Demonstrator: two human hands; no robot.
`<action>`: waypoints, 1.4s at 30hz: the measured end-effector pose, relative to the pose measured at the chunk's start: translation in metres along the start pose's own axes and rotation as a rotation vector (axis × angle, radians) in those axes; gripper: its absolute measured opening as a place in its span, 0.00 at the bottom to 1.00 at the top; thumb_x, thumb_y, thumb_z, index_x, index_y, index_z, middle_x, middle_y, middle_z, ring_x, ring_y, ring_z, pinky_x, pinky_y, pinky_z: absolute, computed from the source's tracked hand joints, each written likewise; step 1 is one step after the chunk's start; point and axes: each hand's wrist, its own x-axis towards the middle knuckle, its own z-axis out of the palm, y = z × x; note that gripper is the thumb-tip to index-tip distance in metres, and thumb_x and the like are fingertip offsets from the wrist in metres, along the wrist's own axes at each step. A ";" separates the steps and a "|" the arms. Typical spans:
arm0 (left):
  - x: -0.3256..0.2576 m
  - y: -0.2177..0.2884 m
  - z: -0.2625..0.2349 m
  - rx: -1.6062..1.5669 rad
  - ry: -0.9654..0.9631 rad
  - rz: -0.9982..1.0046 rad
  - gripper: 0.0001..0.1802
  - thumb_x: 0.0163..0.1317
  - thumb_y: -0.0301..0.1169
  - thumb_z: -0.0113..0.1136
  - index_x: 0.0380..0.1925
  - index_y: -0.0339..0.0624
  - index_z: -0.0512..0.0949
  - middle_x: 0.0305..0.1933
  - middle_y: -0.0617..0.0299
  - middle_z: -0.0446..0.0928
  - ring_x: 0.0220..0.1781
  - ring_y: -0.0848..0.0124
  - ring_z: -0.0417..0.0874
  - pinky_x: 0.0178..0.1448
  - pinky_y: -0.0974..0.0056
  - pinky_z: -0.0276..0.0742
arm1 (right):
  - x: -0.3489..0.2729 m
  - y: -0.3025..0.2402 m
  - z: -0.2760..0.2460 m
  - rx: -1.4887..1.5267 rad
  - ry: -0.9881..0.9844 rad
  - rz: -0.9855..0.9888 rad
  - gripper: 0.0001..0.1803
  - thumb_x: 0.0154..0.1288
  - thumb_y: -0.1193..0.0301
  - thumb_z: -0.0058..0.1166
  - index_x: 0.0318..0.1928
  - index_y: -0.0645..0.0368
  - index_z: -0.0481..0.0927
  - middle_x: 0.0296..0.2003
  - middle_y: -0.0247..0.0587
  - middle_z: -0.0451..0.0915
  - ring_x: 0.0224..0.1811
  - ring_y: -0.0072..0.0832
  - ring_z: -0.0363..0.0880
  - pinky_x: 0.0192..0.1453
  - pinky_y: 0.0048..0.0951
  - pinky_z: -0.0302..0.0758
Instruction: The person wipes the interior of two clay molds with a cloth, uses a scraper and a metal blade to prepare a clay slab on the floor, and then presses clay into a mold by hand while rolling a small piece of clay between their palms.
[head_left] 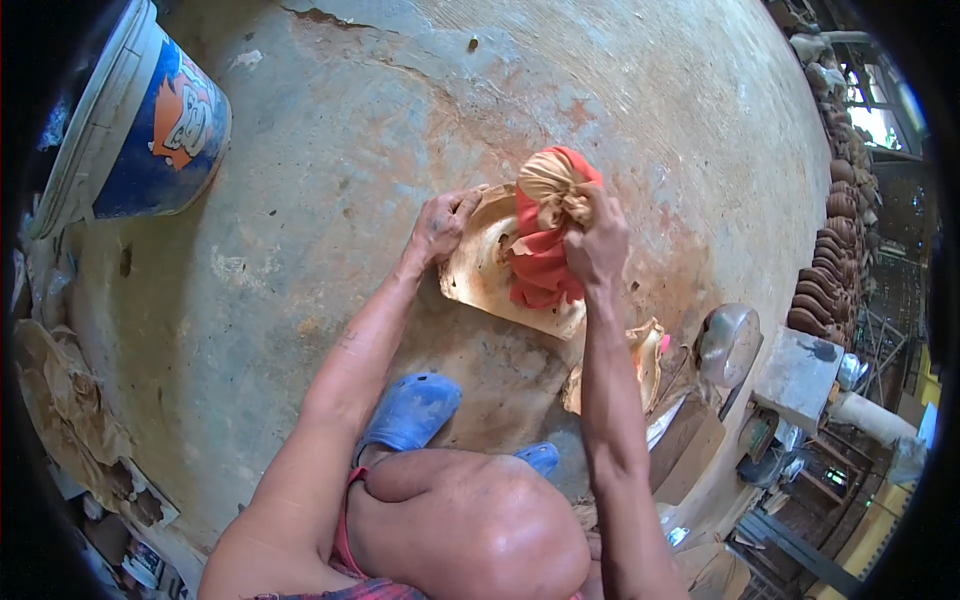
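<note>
On the floor in front of me lies a pale, curved, shell-like piece (472, 272), hollow side up, with a thick rim and dark specks inside. My left hand (441, 226) is closed over its upper left rim. In my right hand (598, 245) is a gathered cloth bundle (540, 250), red with a tan, pleated, rounded end. The fingers grip it at the bunched neck, and its loose red folds hang over the hollow of the piece. Whether the folds touch the inner surface, I cannot tell. The bundle hides the right part of the hollow.
Another pale, jagged-edged piece (645, 368) lies partly behind my right forearm, near a metal bowl (730, 345). A blue bucket (190, 180) stands at far left. Stacked brown pottery (826, 265) lines the right side, by a whitish block (797, 368). My blue clog (412, 410) is below.
</note>
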 end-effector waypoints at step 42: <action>0.000 -0.013 -0.006 -0.043 0.028 0.023 0.25 0.67 0.42 0.70 0.60 0.42 0.85 0.56 0.49 0.88 0.57 0.67 0.90 0.60 0.63 0.84 | -0.149 -0.073 -0.001 0.253 0.126 0.252 0.21 0.54 0.79 0.68 0.51 0.58 0.84 0.39 0.52 0.85 0.40 0.52 0.86 0.47 0.44 0.83</action>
